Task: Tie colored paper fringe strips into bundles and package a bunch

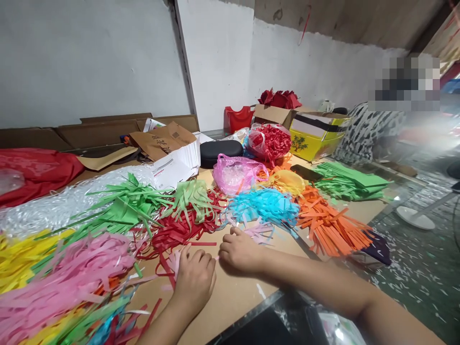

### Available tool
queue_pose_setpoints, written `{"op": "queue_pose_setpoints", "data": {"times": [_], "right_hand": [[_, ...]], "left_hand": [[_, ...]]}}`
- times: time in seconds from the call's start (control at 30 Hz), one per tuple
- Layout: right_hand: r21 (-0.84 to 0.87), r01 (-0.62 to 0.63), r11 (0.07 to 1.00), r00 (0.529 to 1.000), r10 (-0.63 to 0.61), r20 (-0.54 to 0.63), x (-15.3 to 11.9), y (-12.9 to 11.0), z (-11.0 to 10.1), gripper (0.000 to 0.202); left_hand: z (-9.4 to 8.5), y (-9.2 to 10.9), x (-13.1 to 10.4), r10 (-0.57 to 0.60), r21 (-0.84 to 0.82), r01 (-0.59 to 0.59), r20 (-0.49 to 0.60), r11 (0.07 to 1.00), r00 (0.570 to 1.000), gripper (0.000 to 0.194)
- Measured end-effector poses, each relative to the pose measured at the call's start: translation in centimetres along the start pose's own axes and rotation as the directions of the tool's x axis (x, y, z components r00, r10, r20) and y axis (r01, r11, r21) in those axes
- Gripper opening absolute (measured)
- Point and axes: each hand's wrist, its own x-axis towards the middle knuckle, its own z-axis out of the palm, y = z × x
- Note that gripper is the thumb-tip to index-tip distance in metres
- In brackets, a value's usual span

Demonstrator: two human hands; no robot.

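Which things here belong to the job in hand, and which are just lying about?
Likely in the job:
pale pink strips, beside the left hand
blue strips, beyond the right hand
red strips
orange strips

Probably lying about:
black case
yellow box
brown paper

A black case [220,152] lies beside white papers [178,165], with brown paper packaging [161,140] behind them. A pink plastic bag [235,173] sits just in front of the case. Farther back stand a red container [238,120] and a yellow box [312,143] with a palm-tree print, near a person in spotted clothing [359,130].
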Motion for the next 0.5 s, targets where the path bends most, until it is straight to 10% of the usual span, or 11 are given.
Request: {"op": "queue_pose_setpoints", "data": {"times": [0.2,0.3,0.37,0.5], "right_hand": [[0.057,-0.143,0.988,0.990,0.143,0.004,-0.2,-1.8,-2.8,0.025],[0.432,-0.226,0.873,0.970,0.245,0.013,-2.1,-4.0,-7.4,0.025],[0.734,-0.264,0.626,0.952,0.293,0.092,-3.1,-5.4,-9.5,0.035],[0.860,-0.447,-0.245,0.835,0.231,0.499,-3.0,-6.5,-8.9,0.054]], "left_hand": [[-1.1,0.1,0.4,0.082,0.037,-0.079,-0.093,0.996,0.992,0.031],[-4.2,1.2,-1.5,0.148,-0.018,-0.160,-0.281,0.987,0.948,0.035],[-6.2,2.2,-2.9,0.229,-0.043,-0.270,-0.410,0.962,0.883,0.036],[-7.9,3.4,-4.4,0.208,-0.104,-0.278,-0.433,0.955,0.877,0.036]]}}
